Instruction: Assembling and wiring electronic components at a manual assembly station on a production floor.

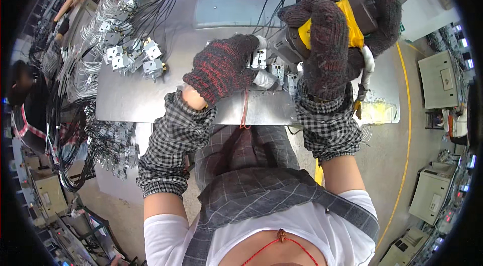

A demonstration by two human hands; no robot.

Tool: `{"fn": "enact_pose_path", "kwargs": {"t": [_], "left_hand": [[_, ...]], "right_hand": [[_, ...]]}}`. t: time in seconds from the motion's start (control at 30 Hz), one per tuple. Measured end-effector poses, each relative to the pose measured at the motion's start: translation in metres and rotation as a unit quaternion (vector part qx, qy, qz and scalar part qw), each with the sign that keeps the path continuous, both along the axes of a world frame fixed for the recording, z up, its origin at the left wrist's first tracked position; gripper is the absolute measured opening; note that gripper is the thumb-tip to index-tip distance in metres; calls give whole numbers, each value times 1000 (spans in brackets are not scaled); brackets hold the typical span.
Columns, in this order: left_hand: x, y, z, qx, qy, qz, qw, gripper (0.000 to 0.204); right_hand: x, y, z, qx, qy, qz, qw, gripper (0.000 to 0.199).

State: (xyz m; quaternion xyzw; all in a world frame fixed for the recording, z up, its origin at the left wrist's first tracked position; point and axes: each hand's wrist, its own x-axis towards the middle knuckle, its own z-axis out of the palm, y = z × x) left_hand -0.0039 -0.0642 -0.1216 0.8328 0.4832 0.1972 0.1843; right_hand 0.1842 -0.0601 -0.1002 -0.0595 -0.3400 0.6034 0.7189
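Head view: left hand [224,67], knit-gloved, has thumb and index parted around a plug connector [259,58] near the metal workbench [128,100]'s front edge; can't tell if it's gripped. Right hand [329,50], also gloved, is wrapped around a yellow-banded black power tool [353,22], nose toward the connector row [276,71] between the hands. Cabled plugs [118,59] lie left of left hand.

No readable text — anywhere.

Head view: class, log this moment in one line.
left hand: beside small metal parts | right hand: holding yellow-banded tool | metal table: below hands
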Motion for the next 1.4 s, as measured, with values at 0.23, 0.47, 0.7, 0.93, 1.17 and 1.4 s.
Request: {"fn": "enact_pose_path", "kwargs": {"t": [0.23, 0.47, 0.7, 0.93, 1.17, 1.4], "left_hand": [[-4, 2, -12, 37, -14, -10, 999, 61], [-7, 0, -12, 13, -46, -18, 999, 64], [-18, -13, -26, -45, -207, -30, 977, 81], [-30, -17, -22, -75, -276, -6, 958, 67], [1, -8, -2, -16, -245, -28, 969, 61], [-11, -18, -8, 27, -155, -19, 987, 69]], "right_hand": [[-28, -9, 16, 105, -211, -239, 942, 63], [-20, 1, 7, 191, -120, -262, 938, 65], [-23, 1, -2, 114, -179, -158, 964, 59], [-15, 9, -3, 153, -205, -231, 939, 51], [16, 22, 12, 260, -164, -356, 882, 40], [17, 24, 16, 255, -123, -354, 891, 71]]}}
